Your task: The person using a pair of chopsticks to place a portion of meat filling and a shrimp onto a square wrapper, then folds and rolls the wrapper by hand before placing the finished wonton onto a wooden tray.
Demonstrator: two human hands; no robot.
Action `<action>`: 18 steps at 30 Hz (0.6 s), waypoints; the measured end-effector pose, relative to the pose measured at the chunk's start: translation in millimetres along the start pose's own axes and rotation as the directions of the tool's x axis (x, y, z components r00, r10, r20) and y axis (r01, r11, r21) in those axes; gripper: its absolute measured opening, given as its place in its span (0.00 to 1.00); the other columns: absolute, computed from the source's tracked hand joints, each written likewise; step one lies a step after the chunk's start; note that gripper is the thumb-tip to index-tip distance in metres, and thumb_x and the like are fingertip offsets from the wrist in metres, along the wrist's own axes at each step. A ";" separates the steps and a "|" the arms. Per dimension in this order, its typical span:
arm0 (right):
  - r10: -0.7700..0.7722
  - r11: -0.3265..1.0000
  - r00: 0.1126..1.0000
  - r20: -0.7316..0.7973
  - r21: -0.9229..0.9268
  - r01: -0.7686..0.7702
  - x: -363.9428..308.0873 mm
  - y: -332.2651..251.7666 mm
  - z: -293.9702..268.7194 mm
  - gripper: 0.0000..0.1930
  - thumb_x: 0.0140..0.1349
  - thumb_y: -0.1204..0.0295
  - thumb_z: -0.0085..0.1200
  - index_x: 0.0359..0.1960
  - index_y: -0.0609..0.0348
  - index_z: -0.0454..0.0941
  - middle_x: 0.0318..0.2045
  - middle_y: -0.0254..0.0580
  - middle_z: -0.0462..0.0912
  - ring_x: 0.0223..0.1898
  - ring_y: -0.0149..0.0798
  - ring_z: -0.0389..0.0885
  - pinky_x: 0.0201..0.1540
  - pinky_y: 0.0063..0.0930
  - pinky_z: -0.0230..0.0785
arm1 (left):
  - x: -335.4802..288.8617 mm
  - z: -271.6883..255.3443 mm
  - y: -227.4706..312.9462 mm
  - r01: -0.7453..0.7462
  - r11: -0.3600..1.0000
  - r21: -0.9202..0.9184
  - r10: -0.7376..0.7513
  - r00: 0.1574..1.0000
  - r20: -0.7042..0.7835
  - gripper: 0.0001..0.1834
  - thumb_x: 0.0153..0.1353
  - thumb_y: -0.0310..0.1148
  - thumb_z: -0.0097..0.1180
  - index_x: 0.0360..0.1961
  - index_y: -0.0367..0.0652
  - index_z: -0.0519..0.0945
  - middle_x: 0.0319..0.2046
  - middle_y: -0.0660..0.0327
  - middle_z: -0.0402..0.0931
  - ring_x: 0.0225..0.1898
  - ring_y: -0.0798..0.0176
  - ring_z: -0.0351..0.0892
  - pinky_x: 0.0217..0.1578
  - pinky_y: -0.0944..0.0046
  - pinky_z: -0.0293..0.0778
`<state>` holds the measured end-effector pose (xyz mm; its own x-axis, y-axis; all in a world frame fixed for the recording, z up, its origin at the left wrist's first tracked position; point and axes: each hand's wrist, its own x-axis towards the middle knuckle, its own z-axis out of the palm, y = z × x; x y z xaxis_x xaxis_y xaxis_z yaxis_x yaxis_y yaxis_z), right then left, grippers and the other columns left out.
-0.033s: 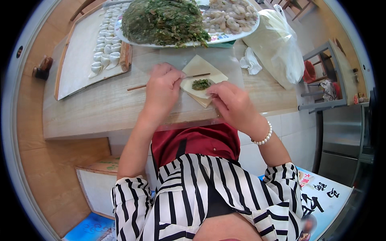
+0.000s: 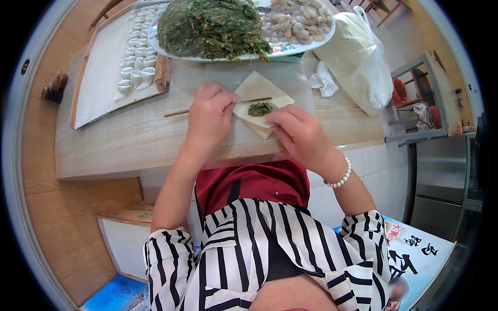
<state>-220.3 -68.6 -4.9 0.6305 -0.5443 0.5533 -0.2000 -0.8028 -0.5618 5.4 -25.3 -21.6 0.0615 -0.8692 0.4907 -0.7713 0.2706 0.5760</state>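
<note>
1. The stick (image 2: 177, 113) is pinched by the left hand (image 2: 210, 109) over the wrapper (image 2: 255, 85) on the table (image 2: 129, 140); if pressed hard, the wrapper could be torn
2. Filling (image 2: 259, 109) on it could be spilled if nudged by the right hand (image 2: 298, 127), curled alongside; whether anything is pinched cannot be told

Head fisheye; steeply downward; close over table (image 2: 129, 137)

"How's the light reaching you?"
"Bright and fairly even; I get pale sheen on the tabletop (image 2: 119, 142) and highlights on the plastic bag (image 2: 358, 57)."
"Sharpness?"
"Clear mid-frame; toward the black rim, I see straight edges bow."
</note>
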 end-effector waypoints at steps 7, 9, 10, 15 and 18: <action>0.292 0.943 0.926 0.240 0.092 -0.321 45.3 23.1 -16.4 0.04 0.59 0.76 0.66 0.33 0.64 0.86 0.25 0.39 0.81 0.27 0.34 0.79 0.32 0.27 0.73 | -5.9 -1.9 5.8 -0.014 1.000 0.001 0.014 1.000 -0.001 0.09 0.54 0.16 0.63 0.36 0.38 0.86 0.35 0.56 0.78 0.41 0.50 0.76 0.42 0.56 0.73; 0.451 0.830 0.793 0.410 0.134 -0.541 67.1 37.4 -19.9 0.08 0.58 0.71 0.68 0.33 0.64 0.87 0.24 0.37 0.82 0.27 0.30 0.78 0.32 0.26 0.72 | -5.8 -0.8 8.3 -0.024 1.000 0.008 0.024 1.000 -0.008 0.09 0.54 0.16 0.63 0.36 0.38 0.86 0.35 0.56 0.78 0.41 0.50 0.76 0.41 0.56 0.73; 0.511 0.754 0.705 0.492 0.138 -0.642 75.5 43.0 -20.8 0.10 0.57 0.69 0.69 0.33 0.64 0.87 0.23 0.36 0.82 0.26 0.28 0.77 0.32 0.25 0.72 | -6.4 -0.3 9.7 -0.025 1.000 0.012 0.025 1.000 -0.013 0.09 0.54 0.16 0.63 0.36 0.38 0.86 0.35 0.56 0.78 0.41 0.50 0.76 0.41 0.56 0.73; 0.427 0.873 0.735 0.526 -0.029 -0.487 90.0 59.7 -7.1 0.15 0.54 0.63 0.72 0.33 0.65 0.87 0.25 0.34 0.86 0.28 0.27 0.78 0.34 0.26 0.74 | -8.4 -0.4 10.5 -0.037 0.999 0.016 0.038 0.999 -0.028 0.09 0.54 0.15 0.63 0.35 0.38 0.86 0.34 0.56 0.77 0.39 0.51 0.76 0.39 0.56 0.74; 0.397 0.909 0.775 0.491 -0.094 -0.406 88.0 58.2 -3.4 0.15 0.54 0.64 0.72 0.33 0.64 0.86 0.25 0.33 0.85 0.29 0.26 0.79 0.36 0.26 0.74 | -7.5 -3.5 8.8 -0.046 0.999 0.026 0.047 0.999 -0.006 0.09 0.54 0.16 0.63 0.36 0.38 0.86 0.33 0.56 0.78 0.38 0.52 0.77 0.38 0.57 0.74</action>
<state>-178.9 -164.1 13.2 0.7774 -0.6216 -0.0960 -0.5085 -0.5313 -0.6776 0.4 -14.9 -17.8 0.0296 -0.8530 0.5211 -0.7893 0.2999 0.5358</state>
